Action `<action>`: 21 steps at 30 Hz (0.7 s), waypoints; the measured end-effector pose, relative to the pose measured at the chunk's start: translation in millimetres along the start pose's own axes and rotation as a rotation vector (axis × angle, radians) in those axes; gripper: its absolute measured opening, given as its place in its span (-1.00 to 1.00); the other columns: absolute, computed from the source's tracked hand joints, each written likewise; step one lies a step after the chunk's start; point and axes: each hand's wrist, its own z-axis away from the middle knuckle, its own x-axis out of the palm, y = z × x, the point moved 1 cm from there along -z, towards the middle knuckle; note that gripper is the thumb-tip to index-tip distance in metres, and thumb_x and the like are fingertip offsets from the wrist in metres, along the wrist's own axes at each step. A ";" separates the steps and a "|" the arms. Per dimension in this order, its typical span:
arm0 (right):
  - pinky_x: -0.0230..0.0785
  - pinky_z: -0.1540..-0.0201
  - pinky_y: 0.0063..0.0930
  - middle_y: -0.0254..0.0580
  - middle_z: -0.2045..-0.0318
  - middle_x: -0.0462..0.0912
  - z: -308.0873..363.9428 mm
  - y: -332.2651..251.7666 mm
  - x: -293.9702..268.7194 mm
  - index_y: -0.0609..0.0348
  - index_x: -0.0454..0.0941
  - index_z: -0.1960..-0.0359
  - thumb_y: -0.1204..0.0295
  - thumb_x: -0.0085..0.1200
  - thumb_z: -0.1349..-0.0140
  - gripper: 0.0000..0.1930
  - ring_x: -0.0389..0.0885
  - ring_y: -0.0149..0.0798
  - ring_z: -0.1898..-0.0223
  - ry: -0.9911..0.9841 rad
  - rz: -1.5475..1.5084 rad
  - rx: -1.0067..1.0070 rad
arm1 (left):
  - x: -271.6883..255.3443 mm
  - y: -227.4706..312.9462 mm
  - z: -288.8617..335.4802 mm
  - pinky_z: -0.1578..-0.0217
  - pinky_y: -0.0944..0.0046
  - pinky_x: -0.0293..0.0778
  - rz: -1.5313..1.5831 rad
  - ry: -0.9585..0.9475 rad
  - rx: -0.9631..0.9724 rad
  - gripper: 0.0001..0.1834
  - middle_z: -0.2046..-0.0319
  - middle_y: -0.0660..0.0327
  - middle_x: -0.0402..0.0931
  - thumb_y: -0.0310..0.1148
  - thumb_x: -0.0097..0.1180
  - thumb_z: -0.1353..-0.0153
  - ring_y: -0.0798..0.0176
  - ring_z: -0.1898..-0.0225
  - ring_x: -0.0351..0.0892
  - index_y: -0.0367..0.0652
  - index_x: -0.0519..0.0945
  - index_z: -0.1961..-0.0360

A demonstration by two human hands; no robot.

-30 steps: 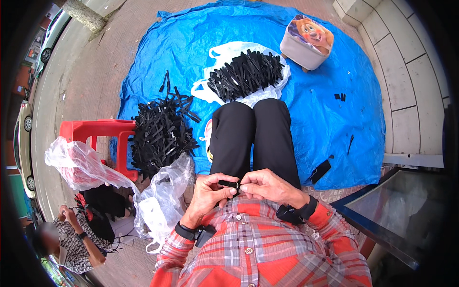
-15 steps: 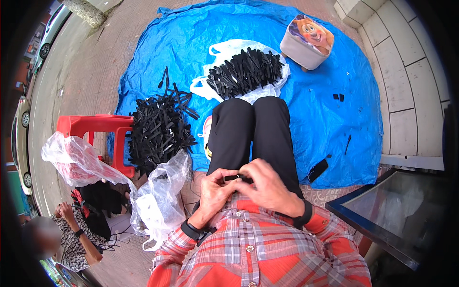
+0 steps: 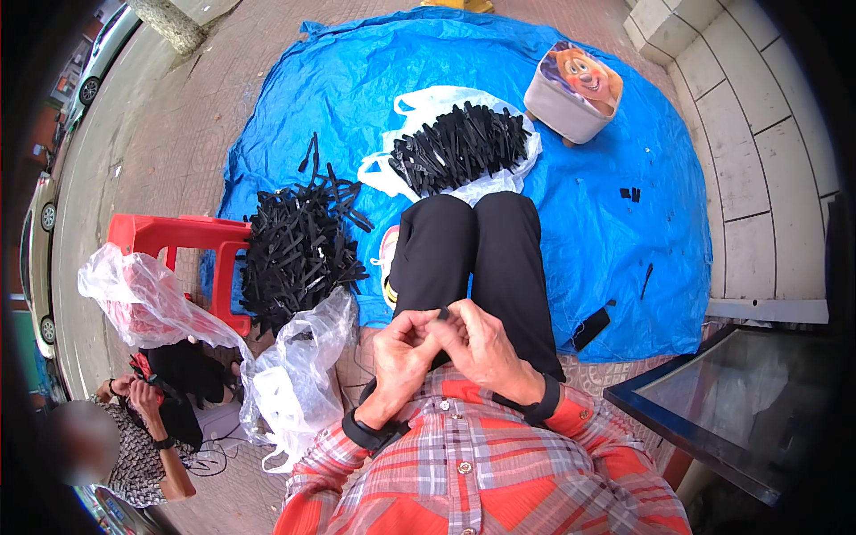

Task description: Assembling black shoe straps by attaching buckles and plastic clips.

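Both hands met over the lap: left hand (image 3: 403,355) and right hand (image 3: 481,343) each had a closed grip on one small black strap piece (image 3: 442,314). Better to keep it pinched near the fingertips, elbows tucked. Loose strap pile (image 3: 299,250) lay near left.

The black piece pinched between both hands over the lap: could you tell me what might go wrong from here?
1. The small black piece is pinched only at the fingertips of the left hand and right hand; it could slip onto the tarp.
2. The strap heap overhangs the red stool; a knock may spill it.
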 end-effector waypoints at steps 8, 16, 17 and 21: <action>0.19 0.68 -0.75 -0.40 0.68 0.45 -0.6 1.4 -2.8 0.24 0.45 0.42 0.38 -0.02 -0.26 -0.82 0.32 -0.67 0.71 0.035 -0.524 0.358 | 7.0 14.7 2.9 0.59 0.55 0.30 -0.042 -0.009 0.202 -0.82 0.47 0.30 0.43 -0.59 0.13 -0.08 0.53 0.58 0.36 -0.35 0.55 0.25; 0.27 0.67 -0.53 -0.20 0.67 0.43 1.2 1.2 0.9 0.30 0.42 0.43 0.46 0.03 -0.19 -0.86 0.47 -0.42 0.69 0.162 -0.013 -0.108 | 14.5 18.4 -0.2 0.79 0.57 0.08 0.229 0.038 -0.138 -0.82 0.68 0.39 0.36 -0.51 0.04 -0.18 0.62 0.76 0.19 -0.27 0.55 0.18; 0.28 0.65 -0.53 -0.19 0.65 0.43 1.9 -0.4 1.5 0.32 0.42 0.42 0.49 0.03 -0.18 -0.88 0.49 -0.42 0.65 0.175 0.055 -0.175 | 14.6 18.5 1.4 0.79 0.57 0.08 0.230 0.042 -0.143 -0.82 0.68 0.39 0.36 -0.51 0.04 -0.18 0.62 0.76 0.19 -0.27 0.55 0.18; 0.29 0.67 -0.62 -0.31 0.65 0.45 -3.7 -4.2 -4.0 0.30 0.44 0.43 0.46 -0.02 -0.24 -0.85 0.46 -0.49 0.70 0.178 -0.349 0.257 | 20.6 22.2 -4.9 0.79 0.59 0.12 0.120 0.062 -0.065 -0.84 0.67 0.35 0.41 -0.54 0.02 -0.17 0.61 0.75 0.25 -0.30 0.57 0.23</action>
